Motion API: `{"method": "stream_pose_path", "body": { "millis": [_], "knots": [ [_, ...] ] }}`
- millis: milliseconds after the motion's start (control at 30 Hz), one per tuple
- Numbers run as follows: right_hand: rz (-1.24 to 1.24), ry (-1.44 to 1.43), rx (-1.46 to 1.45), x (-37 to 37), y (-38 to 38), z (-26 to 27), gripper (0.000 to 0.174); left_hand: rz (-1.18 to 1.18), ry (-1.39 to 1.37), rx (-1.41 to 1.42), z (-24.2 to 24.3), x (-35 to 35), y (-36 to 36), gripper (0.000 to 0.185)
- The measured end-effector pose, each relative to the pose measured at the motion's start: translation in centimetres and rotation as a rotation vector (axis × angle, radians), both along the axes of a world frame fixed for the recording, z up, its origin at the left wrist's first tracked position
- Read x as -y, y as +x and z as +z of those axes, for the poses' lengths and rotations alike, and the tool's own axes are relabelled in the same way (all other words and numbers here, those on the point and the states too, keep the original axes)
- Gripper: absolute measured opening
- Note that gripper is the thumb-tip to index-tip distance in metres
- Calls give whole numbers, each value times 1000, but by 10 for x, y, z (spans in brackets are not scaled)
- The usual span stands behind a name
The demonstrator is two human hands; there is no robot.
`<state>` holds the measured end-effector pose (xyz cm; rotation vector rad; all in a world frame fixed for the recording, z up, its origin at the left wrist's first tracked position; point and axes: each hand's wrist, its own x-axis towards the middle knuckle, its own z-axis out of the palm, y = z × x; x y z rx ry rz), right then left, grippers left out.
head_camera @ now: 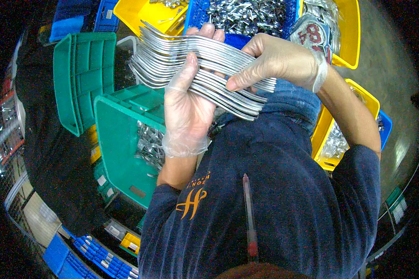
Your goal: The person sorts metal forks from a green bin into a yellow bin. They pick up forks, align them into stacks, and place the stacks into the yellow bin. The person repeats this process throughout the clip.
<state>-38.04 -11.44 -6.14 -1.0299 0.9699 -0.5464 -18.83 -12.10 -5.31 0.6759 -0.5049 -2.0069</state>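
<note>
A thick stack of nested metal forks (153,59) is held up in front of me, tines towards the left and handles towards the lower right. Clear plastic gloves cover both hands. My left hand (192,101) supports the stack from beneath, its thumb across the top and its fingertips showing at the far edge. Around the handle part, my right hand (272,66) grips with its thumb on the near side. A gap runs along the stack between an upper and a lower group of forks. Part of the right fingers is hidden behind the metal.
Beyond the hands stands a blue crate (235,38) full of small metal cutlery, between yellow bins (351,35). At left, a green crate (115,146) holds more cutlery, near another green crate (87,76). Another yellow bin (372,101) with wrapped items is beside my right arm.
</note>
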Motion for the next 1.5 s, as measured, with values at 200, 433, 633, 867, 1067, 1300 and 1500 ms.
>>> {"method": "stream_pose_path", "body": {
  "millis": [200,433,633,867,1067,1300,1500],
  "knots": [
    [2,68,61,-1,-2,-9,25,-6,-5,-6,-1,1,-2,46],
    [3,114,115,-3,1,-14,27,-21,-15,4,-4,2,-3,44],
    [42,150,128,-5,5,-18,30,-18,-57,47,-11,2,-7,52],
    [-21,187,189,-12,2,-32,35,-43,-16,5,-17,1,-14,44],
    [42,275,352,-21,5,-34,38,-11,8,80,-26,6,-27,49],
    [150,220,137,-35,11,-78,37,-171,-73,449,-38,70,-1,63],
    [-160,555,652,-5,-10,-95,34,-454,-99,821,-74,83,-61,43]
  ]
}}
